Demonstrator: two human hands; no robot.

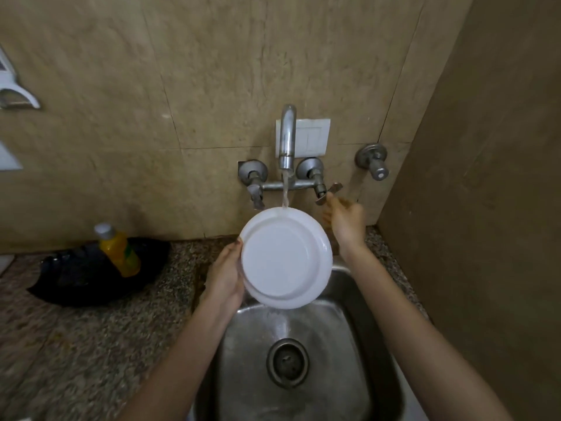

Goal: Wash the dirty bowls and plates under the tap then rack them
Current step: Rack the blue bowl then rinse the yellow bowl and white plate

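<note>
Rinse step: left hand (225, 276) grips white plate (287, 259) by its left rim, tilted over sink (243, 360) under running tap (287, 138). Right hand (346, 221) at right tap lever (329, 193); fingers blurred, can't tell if they grip it. Next likely needs water shut off and a rack, none in view. Yellow bottle (118, 250) stands on dark pan (76, 278) at worktop (76, 344) back edge, not in the way.

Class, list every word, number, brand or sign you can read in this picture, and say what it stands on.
No text can be read anywhere.
On the bottle: a label, too blurred to read.
On the plate, switch plate and tap: no markings show.
</note>
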